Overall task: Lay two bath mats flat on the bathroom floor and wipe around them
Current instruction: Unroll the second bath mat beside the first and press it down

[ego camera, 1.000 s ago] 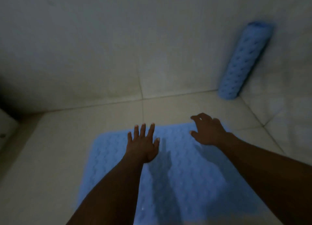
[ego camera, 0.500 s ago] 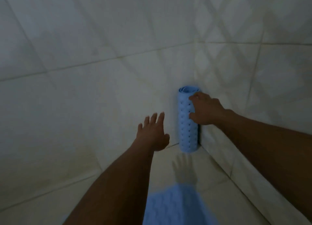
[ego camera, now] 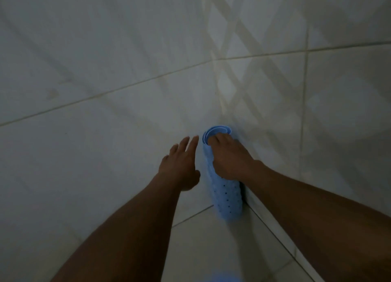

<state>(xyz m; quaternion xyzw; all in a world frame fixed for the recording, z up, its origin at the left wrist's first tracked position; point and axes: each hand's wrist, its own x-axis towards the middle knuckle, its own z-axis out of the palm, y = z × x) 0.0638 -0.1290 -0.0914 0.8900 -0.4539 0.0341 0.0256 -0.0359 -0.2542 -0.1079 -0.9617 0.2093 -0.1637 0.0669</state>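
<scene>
dim tiled corner, lower centre: my right hand point(ego camera: 229, 159) curls closed on the upright rolled mat point(ego camera: 226, 199); my left hand point(ego camera: 179, 167) hovers spread, empty. risk: roll springs open.

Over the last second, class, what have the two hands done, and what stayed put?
Both hands left the flat mat. The right hand gripped the rolled mat near its top; the left hand reached beside it, open. The roll stayed upright in the wall corner.

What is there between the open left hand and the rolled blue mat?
Nothing: the head view shows only bare wall tile between the left hand and the rolled blue mat, which the right hand grips.
</scene>
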